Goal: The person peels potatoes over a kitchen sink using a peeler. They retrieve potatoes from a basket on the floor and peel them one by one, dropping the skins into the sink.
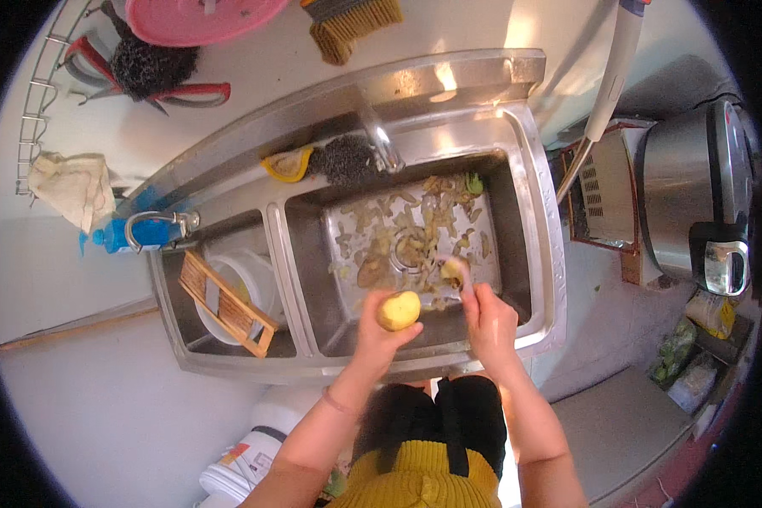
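Note:
My left hand (381, 336) grips a mostly peeled yellow potato (400, 310) above the front of the right sink basin (514, 254). In my right hand (494, 320) is a pale-handled peeler (465, 274), blurred and held apart from the potato. A yellowish piece (452, 272) shows at the peeler's head; whether it is stuck there or lies beneath is unclear. Brown potato peelings (381, 251) are strewn over the basin floor and around the drain. A green scrap (474, 184) lies in the basin's far right corner.
A wooden slicer (228, 305) rests across a white bowl (213, 327) in the left basin. Steel wool (349, 159) and a yellow-edged sponge (287, 165) sit behind, near the faucet (387, 149). A blue bottle (146, 235) stands left; a metal cooker (679, 190) stands right.

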`<state>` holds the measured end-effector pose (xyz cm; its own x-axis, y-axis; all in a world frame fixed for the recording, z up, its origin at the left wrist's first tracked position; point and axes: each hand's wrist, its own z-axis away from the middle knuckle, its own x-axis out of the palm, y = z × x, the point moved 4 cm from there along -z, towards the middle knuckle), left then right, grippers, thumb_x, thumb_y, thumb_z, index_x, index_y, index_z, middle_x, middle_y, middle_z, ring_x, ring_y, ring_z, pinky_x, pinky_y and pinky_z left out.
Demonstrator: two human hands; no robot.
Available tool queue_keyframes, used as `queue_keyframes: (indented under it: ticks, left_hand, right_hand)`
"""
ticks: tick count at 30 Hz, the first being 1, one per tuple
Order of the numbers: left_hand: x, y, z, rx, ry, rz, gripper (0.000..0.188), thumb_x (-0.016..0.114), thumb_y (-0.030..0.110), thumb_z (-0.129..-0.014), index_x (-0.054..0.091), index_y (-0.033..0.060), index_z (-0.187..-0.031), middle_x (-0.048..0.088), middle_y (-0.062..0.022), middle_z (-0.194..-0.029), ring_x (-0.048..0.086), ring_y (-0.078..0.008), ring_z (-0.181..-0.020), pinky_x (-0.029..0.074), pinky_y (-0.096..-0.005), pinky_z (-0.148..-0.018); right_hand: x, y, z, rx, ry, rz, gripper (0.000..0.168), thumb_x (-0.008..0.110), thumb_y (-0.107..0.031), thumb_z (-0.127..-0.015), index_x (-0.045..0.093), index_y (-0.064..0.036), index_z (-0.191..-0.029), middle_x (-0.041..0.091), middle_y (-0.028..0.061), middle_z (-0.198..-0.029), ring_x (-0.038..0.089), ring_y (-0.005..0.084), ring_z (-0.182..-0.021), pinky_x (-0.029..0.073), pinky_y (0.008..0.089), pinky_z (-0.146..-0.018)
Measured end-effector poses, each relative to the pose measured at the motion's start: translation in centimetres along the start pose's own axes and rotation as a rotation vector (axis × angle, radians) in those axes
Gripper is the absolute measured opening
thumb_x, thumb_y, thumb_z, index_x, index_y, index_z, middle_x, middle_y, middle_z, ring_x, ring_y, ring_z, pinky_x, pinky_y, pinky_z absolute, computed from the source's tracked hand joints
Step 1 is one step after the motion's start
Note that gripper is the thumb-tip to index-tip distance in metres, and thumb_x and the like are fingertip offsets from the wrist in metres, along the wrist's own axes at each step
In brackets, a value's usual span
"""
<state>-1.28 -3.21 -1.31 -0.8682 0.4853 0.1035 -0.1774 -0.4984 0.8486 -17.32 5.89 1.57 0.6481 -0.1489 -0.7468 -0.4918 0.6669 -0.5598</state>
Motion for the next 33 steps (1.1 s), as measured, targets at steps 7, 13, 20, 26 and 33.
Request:
queue_keyframes:
  ticks: [7,13,20,26,33]
  left_hand:
    - [0.7,2.3,0.7,-0.106,-0.141,0.71,0.064,0.066,-0.011,-0.071,0.039,0.0136,-0.124,0.053,-0.0076,-0.107,0.055,-0.0206,-0.095,0.046,-0.0353,-0.081]
    - [0.2,0.2,0.1,-0.113,-0.045,0.473,0.063,0.065,-0.014,-0.068,0.039,0.0155,-0.117,0.052,-0.0074,-0.101,0.054,-0.0184,-0.09,0.046,-0.0316,-0.074]
    - [0.8,0.8,0.6,-0.137,-0.268,0.392,0.066,0.07,-0.012,-0.065,0.037,0.0132,-0.116,0.053,-0.0058,-0.099,0.054,-0.0184,-0.09,0.046,-0.0324,-0.078]
    - [-0.2,2.4,0.5,0.17,-0.147,-0.243,0.069,0.085,0.015,-0.061,0.041,0.0075,-0.113,0.055,-0.0058,-0.1,0.054,-0.0165,-0.089,0.046,-0.0299,-0.081]
    - [0.8,4.0,1.0,0.137,0.058,-0.458,0.069,0.083,0.009,-0.064,0.039,0.0045,-0.117,0.053,-0.0067,-0.102,0.053,-0.0148,-0.091,0.046,-0.0296,-0.081]
  right_hand:
    - [0.3,0.0,-0.1,-0.005,-0.096,-0.09,0.018,0.055,-0.022,-0.089,0.054,-0.004,-0.09,0.059,0.0202,-0.074,0.058,0.0401,-0.071,0.043,0.0454,-0.06]
    - [-1.0,-2.6,0.5,-0.071,-0.105,-0.291,0.019,0.057,-0.022,-0.088,0.056,-0.003,-0.087,0.058,0.0196,-0.073,0.057,0.039,-0.067,0.044,0.0432,-0.057]
    - [-0.8,-2.7,-0.8,-0.136,-0.101,-0.052,0.026,0.058,-0.031,-0.086,0.054,-0.007,-0.077,0.059,0.0159,-0.07,0.058,0.0387,-0.068,0.046,0.0446,-0.056]
    - [-2.6,-3.5,0.1,-0.143,-0.096,-0.301,0.021,0.059,-0.025,-0.086,0.056,-0.005,-0.082,0.059,0.02,-0.072,0.059,0.0395,-0.07,0.044,0.0455,-0.058]
    - [0.4,-1.5,1.3,-0.011,-0.211,-0.524,0.016,0.052,-0.016,-0.092,0.05,-0.001,-0.096,0.061,0.0069,-0.07,0.059,0.0129,-0.057,0.044,0.0279,-0.05]
